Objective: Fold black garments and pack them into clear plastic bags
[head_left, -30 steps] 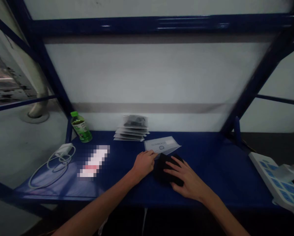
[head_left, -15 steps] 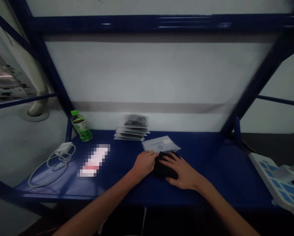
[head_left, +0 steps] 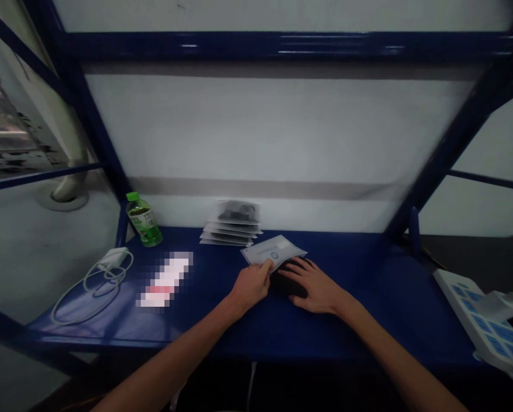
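On the shelf (head_left: pixel 359 320), a bottle (head_left: pixel 143 220) stands at back left, and a stack of packets (head_left: pixel 233 229) lies at back centre. A charger cable (head_left: pixel 95 289) lies at front left, and a power strip (head_left: pixel 474 315) lies at the right end. In front of the stack is a flat packet (head_left: pixel 273 249), and the left hand (head_left: pixel 251 288) touches its near edge. The right hand (head_left: pixel 314 292) rests on a folded fabric item (head_left: pixel 285 285), just before the packet.

a navy-blue shelf (head_left: pixel 350 320), pale grey printed pouch (head_left: pixel 273 250), black fabric (head_left: pixel 288 284), white power strip (head_left: pixel 474 315) with blue squares
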`<state>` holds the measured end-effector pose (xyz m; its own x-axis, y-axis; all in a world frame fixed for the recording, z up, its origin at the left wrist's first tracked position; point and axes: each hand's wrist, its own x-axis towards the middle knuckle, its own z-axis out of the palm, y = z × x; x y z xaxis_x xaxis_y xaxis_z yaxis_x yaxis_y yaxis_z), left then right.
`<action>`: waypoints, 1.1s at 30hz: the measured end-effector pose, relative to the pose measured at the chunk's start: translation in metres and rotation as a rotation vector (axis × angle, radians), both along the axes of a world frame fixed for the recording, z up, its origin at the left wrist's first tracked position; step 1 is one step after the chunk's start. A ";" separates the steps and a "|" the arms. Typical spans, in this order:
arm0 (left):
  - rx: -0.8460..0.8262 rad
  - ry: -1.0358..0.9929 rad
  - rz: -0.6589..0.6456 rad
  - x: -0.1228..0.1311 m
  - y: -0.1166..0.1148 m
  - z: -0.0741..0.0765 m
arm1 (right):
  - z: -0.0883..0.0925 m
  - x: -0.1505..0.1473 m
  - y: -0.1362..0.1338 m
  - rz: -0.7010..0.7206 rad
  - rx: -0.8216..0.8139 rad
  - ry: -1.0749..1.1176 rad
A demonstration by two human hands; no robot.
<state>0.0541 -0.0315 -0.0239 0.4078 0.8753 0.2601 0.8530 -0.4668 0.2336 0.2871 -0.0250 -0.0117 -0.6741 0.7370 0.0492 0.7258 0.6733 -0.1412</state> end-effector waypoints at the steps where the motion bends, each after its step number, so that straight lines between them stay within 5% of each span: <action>1: 0.000 -0.005 -0.002 0.000 0.000 -0.001 | 0.000 0.000 0.003 0.015 -0.015 0.007; 10: 0.013 -0.042 0.035 -0.001 -0.002 0.002 | 0.002 -0.014 0.018 -0.047 0.020 -0.039; 26: 0.026 -0.160 -0.036 0.002 -0.003 0.000 | -0.001 -0.063 0.031 -0.423 0.163 -0.101; 33: 0.019 -0.260 0.047 -0.003 -0.003 -0.006 | -0.002 -0.048 0.016 -0.354 0.157 -0.055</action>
<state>0.0515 -0.0345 -0.0301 0.2838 0.8858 0.3672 0.7864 -0.4341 0.4394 0.2394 -0.0089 -0.0141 -0.3840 0.9109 0.1511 0.9208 0.3899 -0.0107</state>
